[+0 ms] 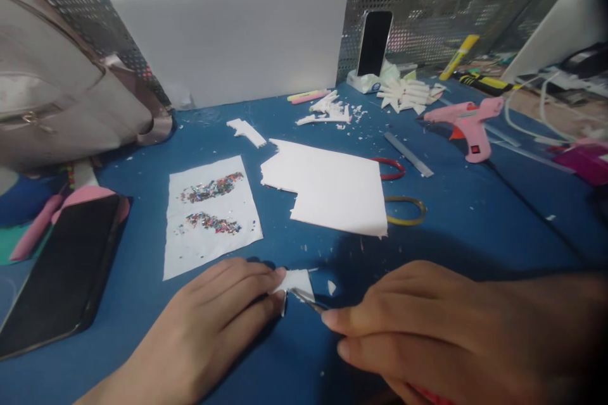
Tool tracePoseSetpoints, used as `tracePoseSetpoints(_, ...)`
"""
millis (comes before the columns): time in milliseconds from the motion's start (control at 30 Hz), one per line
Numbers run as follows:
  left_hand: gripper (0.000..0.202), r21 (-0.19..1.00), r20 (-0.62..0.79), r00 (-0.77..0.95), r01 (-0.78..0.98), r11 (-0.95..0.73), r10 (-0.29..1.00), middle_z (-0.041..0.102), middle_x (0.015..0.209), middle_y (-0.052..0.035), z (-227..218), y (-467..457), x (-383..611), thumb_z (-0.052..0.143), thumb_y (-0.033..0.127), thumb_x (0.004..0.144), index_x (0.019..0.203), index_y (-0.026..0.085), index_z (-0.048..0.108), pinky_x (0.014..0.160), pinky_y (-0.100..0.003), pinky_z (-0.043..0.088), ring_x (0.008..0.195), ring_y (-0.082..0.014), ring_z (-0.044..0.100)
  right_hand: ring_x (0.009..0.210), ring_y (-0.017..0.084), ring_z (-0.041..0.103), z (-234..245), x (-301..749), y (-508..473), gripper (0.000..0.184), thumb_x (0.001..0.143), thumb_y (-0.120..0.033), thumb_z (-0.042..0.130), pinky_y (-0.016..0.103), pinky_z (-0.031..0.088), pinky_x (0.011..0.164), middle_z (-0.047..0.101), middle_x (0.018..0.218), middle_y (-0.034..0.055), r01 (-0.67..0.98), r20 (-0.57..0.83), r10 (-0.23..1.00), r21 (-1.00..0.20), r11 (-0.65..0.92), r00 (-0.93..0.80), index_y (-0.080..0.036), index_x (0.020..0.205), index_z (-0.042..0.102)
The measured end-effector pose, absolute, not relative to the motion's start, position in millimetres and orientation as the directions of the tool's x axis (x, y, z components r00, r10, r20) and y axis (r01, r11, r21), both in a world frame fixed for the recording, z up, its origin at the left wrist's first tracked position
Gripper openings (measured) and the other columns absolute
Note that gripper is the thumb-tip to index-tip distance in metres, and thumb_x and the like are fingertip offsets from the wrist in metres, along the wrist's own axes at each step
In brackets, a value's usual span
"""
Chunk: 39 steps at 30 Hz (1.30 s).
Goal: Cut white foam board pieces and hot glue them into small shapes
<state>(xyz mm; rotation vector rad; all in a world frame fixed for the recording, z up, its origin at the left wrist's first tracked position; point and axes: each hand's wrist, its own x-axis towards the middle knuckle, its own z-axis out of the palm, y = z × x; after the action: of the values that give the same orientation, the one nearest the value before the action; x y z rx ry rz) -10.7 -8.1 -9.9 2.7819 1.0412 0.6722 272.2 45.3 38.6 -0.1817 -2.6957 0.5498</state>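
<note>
Low in the middle, a small white foam board piece (300, 280) lies on the blue table. The fingertips of my left hand (223, 310) press its left end down, fingers held together. My right hand (408, 323) is closed round a craft knife (313, 305) with a thin metal blade. Its tip touches the piece, while most of the handle is hidden in my grip; a bit of red shows below. A small white scrap (331, 287) sits just right of the piece. Beyond my hands lies a larger cut white foam board (332, 190).
Paper (178, 247) with colourful glitter flakes lies left, near a dark phone (61, 272) and a bag (61, 69). Red and yellow loops (403, 202) stick out from the board. A pink glue gun (475, 123), foam scraps (330, 111) and a propped phone (375, 44) stand farther back.
</note>
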Motion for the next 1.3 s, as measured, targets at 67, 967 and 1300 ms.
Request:
tracePoseSetpoints(67, 0.022, 0.221, 0.339, 0.688, 0.604, -0.765, 0.641, 0.069, 0.117, -0.0079, -11, -7, -13, 0.052, 0.014, 0.095, 0.11, 0.018, 0.067, 0.095, -0.035, 0.054, 0.106, -0.0203, 0.064, 0.092, 0.014, 0.07, 32, 276, 36, 0.021, 0.097, -0.017, 0.048, 0.022, 0.06, 0.086, 0.073, 0.102, 0.0084, 0.104, 0.4, 0.278, -0.404, 0.909, -0.873, -0.012, 0.104, 0.068)
tracePoseSetpoints(967, 0.023, 0.212, 0.303, 0.718, 0.591, -0.779, 0.627, 0.065, 0.123, -0.008, -13, -6, -18, 0.055, 0.013, 0.093, 0.114, 0.015, 0.066, 0.101, -0.035, 0.046, 0.113, -0.0207, 0.058, 0.09, 0.009, 0.07, 32, 280, 50, 0.019, 0.096, -0.011, 0.046, 0.016, 0.058, 0.083, 0.074, 0.1, 0.0078, 0.014, 0.457, 0.217, -0.408, 0.913, -0.863, -0.008, 0.099, 0.065)
tracePoseSetpoints(1300, 0.024, 0.209, 0.316, 0.719, 0.584, -0.784, 0.619, 0.065, 0.123, -0.0082, -12, -5, -16, 0.054, 0.012, 0.093, 0.114, 0.016, 0.066, 0.101, -0.036, 0.047, 0.113, -0.021, 0.058, 0.09, 0.012, 0.07, 14, 291, 26, 0.031, 0.101, -0.019, 0.037, 0.021, 0.057, 0.087, 0.073, 0.104, 0.0082, 0.166, 0.486, 0.404, -0.46, 0.872, -0.775, -0.013, 0.1, 0.067)
